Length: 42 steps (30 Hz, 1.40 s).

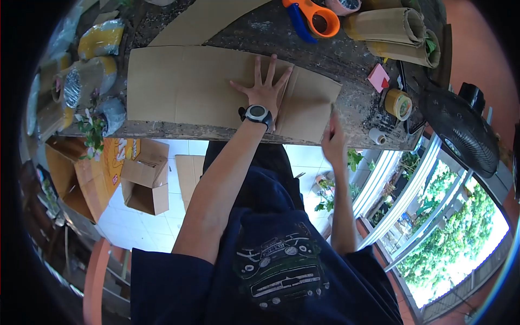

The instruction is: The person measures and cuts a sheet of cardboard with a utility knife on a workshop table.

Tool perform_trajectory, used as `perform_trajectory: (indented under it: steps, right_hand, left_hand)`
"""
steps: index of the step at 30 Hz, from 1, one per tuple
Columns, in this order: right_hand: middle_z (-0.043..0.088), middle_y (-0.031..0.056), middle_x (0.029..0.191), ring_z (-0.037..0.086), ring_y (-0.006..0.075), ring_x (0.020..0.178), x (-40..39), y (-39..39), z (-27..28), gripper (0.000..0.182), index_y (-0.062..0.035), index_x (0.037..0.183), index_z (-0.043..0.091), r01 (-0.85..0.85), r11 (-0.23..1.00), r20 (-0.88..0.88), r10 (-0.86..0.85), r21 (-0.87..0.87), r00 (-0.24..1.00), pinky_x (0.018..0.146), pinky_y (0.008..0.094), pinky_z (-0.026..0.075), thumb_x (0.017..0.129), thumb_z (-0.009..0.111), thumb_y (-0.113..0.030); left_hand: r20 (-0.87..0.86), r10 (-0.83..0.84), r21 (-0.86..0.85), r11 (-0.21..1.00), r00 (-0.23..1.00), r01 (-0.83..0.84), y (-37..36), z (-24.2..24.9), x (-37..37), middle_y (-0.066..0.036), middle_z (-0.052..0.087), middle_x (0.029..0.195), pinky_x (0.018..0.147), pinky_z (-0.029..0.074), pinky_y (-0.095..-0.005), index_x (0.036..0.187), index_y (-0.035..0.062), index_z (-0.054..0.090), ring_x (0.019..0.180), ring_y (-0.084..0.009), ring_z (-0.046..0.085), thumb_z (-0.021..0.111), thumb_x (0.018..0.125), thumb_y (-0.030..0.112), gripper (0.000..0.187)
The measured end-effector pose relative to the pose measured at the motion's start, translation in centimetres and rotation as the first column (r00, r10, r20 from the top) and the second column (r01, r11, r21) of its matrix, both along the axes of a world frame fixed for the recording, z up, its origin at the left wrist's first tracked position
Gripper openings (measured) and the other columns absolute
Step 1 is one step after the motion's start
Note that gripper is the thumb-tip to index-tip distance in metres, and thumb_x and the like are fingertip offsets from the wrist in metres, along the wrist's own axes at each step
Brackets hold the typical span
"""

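Note:
A long flat piece of brown cardboard lies on the worn wooden table, with a vertical crease toward its right part. My left hand, with a watch on its wrist, presses flat on the cardboard beside that crease, fingers spread wide. By the cardboard's lower right corner is my right hand, its fingers closed and slightly blurred. Whatever they hold is too small or hidden to make out. Another cardboard piece lies beyond the first one, touching or close to its far edge.
An orange and blue tape dispenser and rolled cardboard lie at the back. To the right are pink notes, a tape roll, a small spool and a black fan. Wrapped bundles lie left; boxes stand below.

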State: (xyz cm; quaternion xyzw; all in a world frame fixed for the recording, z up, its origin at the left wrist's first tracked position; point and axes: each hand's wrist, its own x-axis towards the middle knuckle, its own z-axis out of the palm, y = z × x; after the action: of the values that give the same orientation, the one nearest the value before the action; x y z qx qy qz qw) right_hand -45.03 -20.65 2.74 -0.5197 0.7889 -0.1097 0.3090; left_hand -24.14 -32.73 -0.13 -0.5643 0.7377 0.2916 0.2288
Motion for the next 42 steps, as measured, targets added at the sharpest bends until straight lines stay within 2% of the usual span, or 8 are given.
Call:
perform_trajectory:
  steps: [4, 10, 16, 22, 28, 33, 38, 42]
  right_hand:
    - [0.065, 0.0273, 0.120, 0.064, 0.0449, 0.109, 1.1, 11.3, 3.2, 0.061, -0.0088, 0.149, 0.044, -0.086, 0.931, -0.057, 0.113, 0.355, 0.992, 0.095, 0.0455, 0.049, 0.089, 0.055, -0.002]
    - [0.055, 0.0208, 0.142, 0.056, 0.0347, 0.129, 1.3, 15.3, 6.6, 0.063, -0.0081, 0.151, 0.042, 0.304, 0.919, 0.132, -0.344, 0.252, 0.930, 0.104, 0.0402, 0.046, 0.090, 0.059, -0.004]
    - [0.063, 0.0239, 0.130, 0.066, 0.0359, 0.109, 0.7, 15.2, 4.4, 0.062, -0.0113, 0.152, 0.040, 0.348, 0.934, 0.058, -0.344, -0.085, 0.937, 0.093, 0.0415, 0.049, 0.093, 0.057, -0.003]
    - [0.062, 0.0125, 0.098, 0.058, 0.0202, 0.072, 1.9, 16.0, 3.9, 0.064, -0.0100, 0.153, 0.038, 0.616, 0.787, 0.249, -0.592, -0.026, 0.767, 0.066, 0.0351, 0.047, 0.093, 0.059, -0.005]
    - [0.052, -0.0004, 0.065, 0.048, 0.0106, 0.044, 1.1, 14.9, 4.6, 0.047, -0.0009, 0.135, 0.053, 0.732, 0.649, 0.578, -0.684, 0.204, 0.445, 0.042, 0.0259, 0.040, 0.091, 0.068, -0.008]
    - [0.058, 0.0017, 0.079, 0.061, 0.0129, 0.071, 2.9, 8.8, 5.1, 0.028, -0.0013, 0.118, 0.057, 0.768, 0.583, 0.801, -0.577, 0.266, 0.161, 0.067, 0.0311, 0.053, 0.094, 0.067, -0.012]
    - [0.062, 0.0101, 0.117, 0.057, 0.0285, 0.120, 3.4, 5.3, 7.9, 0.039, -0.0126, 0.095, 0.058, 0.745, 0.497, 0.882, -0.100, 0.445, -0.460, 0.103, 0.0485, 0.044, 0.101, 0.053, -0.051]
    - [0.057, 0.0058, 0.104, 0.056, 0.0272, 0.110, 0.9, 7.0, 5.6, 0.050, -0.0151, 0.086, 0.051, 0.828, 0.414, 0.915, -0.032, 0.379, -0.403, 0.105, 0.0467, 0.041, 0.094, 0.054, -0.064]
  left_hand:
    - [-0.014, 0.004, 0.050, 0.999, 1.000, -0.003, -0.1, 0.4, 0.0, -0.002, -0.025, 0.164, 0.092, 0.021, -0.0925, 0.155, 0.0467, -0.012, 0.151, -0.0397, -0.017, 0.099, 0.038, 0.041, 0.161]
    - [0.059, -0.113, -0.058, 0.992, 0.992, 0.116, -0.1, 1.3, -0.1, -0.008, -0.014, 0.166, 0.094, 0.024, -0.0904, 0.157, 0.0387, -0.012, 0.150, -0.0476, -0.004, 0.099, 0.032, 0.050, 0.167]
    - [0.130, -0.392, -0.363, 0.836, 0.911, 0.411, -2.1, 3.8, 0.2, -0.016, 0.054, 0.136, 0.104, 0.036, -0.0740, 0.149, 0.0166, 0.040, 0.130, -0.0417, 0.050, 0.096, 0.048, 0.043, 0.119]
    - [-0.663, -0.338, -0.129, 0.931, 0.668, 0.343, -7.1, 10.1, 2.3, -0.013, 0.062, 0.085, 0.065, 0.051, -0.0394, 0.083, -0.0036, 0.068, 0.070, -0.0282, 0.064, 0.088, 0.069, 0.029, 0.041]
    - [-0.847, -0.332, -0.428, 0.889, 0.416, -0.164, -7.3, 30.1, 6.1, -0.008, 0.063, 0.082, 0.065, 0.046, -0.0298, 0.087, -0.0039, 0.066, 0.069, -0.0146, 0.057, 0.080, 0.082, 0.018, 0.026]
    - [-0.908, -0.195, 0.160, 0.658, -0.372, -0.736, -6.6, 32.3, 11.6, -0.006, 0.068, 0.113, 0.086, 0.052, -0.0305, 0.129, -0.0008, 0.056, 0.096, -0.0164, 0.067, 0.065, 0.097, 0.012, 0.035]
    - [-0.763, 0.215, 0.575, 0.657, -0.610, -0.487, 2.1, 17.1, 15.4, -0.007, 0.066, 0.113, 0.076, 0.065, -0.0368, 0.133, 0.0091, 0.053, 0.097, -0.0179, 0.068, 0.063, 0.091, -0.006, 0.047]
    - [-0.497, 0.629, 0.865, 0.300, -0.598, -0.403, 10.2, 8.2, 14.7, -0.009, 0.066, 0.114, 0.085, 0.064, -0.0468, 0.125, 0.0031, 0.056, 0.103, -0.0220, 0.068, 0.062, 0.092, -0.007, 0.035]
